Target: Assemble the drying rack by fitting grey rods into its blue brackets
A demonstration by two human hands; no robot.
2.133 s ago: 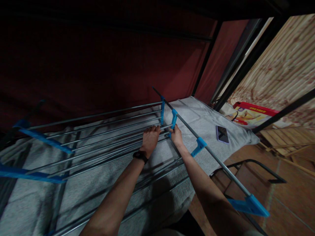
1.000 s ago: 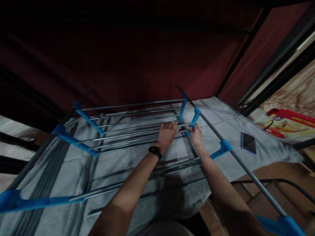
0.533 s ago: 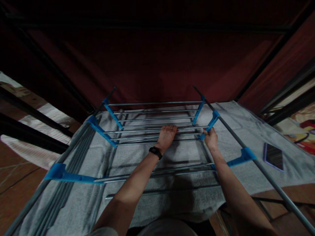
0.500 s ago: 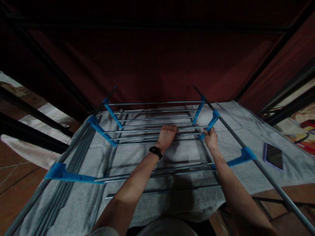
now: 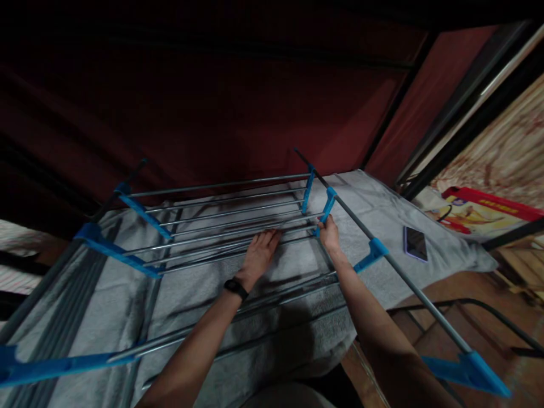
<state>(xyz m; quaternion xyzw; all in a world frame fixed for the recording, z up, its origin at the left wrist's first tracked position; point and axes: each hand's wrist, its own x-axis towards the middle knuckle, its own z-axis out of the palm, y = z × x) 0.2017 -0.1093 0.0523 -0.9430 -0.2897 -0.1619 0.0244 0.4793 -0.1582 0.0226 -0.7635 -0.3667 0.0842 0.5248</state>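
A rack frame of grey metal tubes point(image 5: 352, 214) and blue plastic brackets lies across the grey cloth point(image 5: 365, 289), with thin metal rods between its sides. My left hand point(image 5: 260, 254), a black band on its wrist, rests on the middle rods point(image 5: 204, 249) of the second tier, fingers stretched out over them. At that tier's right end, my right hand point(image 5: 330, 233) pinches the lower part of a blue bracket point(image 5: 328, 203), where the rods meet it. The matching left bracket point(image 5: 119, 252) is untouched. My right fingertips are partly hidden.
A phone point(image 5: 415, 243) lies on the cloth at right. Several loose grey tubes point(image 5: 70, 311) lie along the left side. Beyond the rack stands a dark red panel point(image 5: 238, 119). A red and yellow box point(image 5: 484, 209) is at far right, above a black metal-framed seat point(image 5: 471, 334).
The view has swung to the right, shifting the rack leftward. My left hand's fingers have straightened over the rods. My right hand stays at the same bracket.
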